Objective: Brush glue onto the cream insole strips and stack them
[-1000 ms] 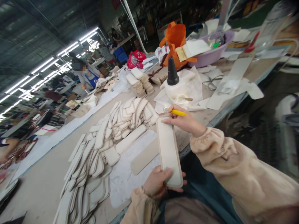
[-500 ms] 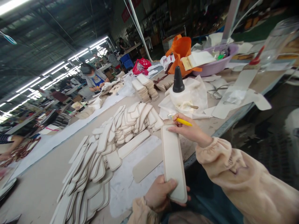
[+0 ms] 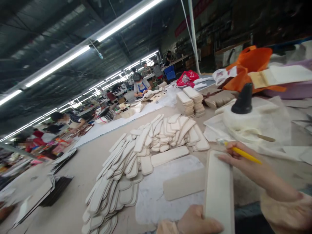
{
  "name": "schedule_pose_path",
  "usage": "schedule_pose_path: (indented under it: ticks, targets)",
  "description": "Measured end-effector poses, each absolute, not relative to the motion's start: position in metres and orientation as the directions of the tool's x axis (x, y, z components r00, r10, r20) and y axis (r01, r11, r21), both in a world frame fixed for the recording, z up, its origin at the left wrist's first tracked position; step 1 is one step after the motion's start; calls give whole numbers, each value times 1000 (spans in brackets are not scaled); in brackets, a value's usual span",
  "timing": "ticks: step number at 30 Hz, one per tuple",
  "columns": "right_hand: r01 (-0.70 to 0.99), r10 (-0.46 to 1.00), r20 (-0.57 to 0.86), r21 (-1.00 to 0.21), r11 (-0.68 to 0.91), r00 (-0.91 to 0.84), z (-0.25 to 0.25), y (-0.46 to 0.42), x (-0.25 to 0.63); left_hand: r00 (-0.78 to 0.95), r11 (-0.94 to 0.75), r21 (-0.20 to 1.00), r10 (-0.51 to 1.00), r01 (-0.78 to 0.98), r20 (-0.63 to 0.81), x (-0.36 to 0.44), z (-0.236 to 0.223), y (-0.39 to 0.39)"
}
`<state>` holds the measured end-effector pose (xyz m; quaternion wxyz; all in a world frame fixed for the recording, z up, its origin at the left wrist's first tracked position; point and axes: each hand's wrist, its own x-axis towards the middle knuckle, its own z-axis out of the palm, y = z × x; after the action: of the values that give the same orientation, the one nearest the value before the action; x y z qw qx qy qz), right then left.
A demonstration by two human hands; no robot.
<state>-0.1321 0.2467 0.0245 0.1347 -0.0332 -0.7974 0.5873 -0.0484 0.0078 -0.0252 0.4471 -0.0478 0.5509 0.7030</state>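
Note:
A long pale panel (image 3: 219, 188) with rounded corners and a thin beige border stands tilted in front of me. My left hand (image 3: 196, 221) grips its lower end, thumb on the face; the lower edge of the view cuts off part of this hand. At the panel's top edge, the fingers of my right hand (image 3: 246, 167) rest against it. A yellow-handled brush (image 3: 247, 155) with a whitish tip is pinched in that same hand. To the left, a lone beige panel (image 3: 184, 184) lies on a stained white sheet (image 3: 148, 211).
Overlapping pale panels (image 3: 131, 156) spread across the table, with neat stacks (image 3: 191, 102) behind. At right stand a white container with a black cone (image 3: 242, 99) and an orange bag (image 3: 253, 61). Dark-edged sheets (image 3: 55, 191) lie at left. Co-workers sit farther back, one in a blue apron (image 3: 141, 88).
My view has swung left, so the table, panel and both hands appear farther right and lower. Both hands keep their hold on the panel and brush.

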Motion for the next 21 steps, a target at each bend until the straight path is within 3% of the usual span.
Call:
schedule_pose_path:
  ticks: [6,10,16,21]
  targets:
    - [-93,223,168,-945,314,-960,25,242,-134,-704,-61,801,521,-595,-483,-58,11,-24]
    - [-119,178,169,-959,259,-969,17,237,-138,-814,-140,853,408,-503,-413,-89,48,-61]
    - [-123,207,173,-965,231,-963,7,235,-145,-943,-54,965,230,-258,-240,-195,110,-118]
    - [-114,223,166,-967,230,-961,0,236,-145,-967,-8,975,132,-220,-217,-289,115,-160]
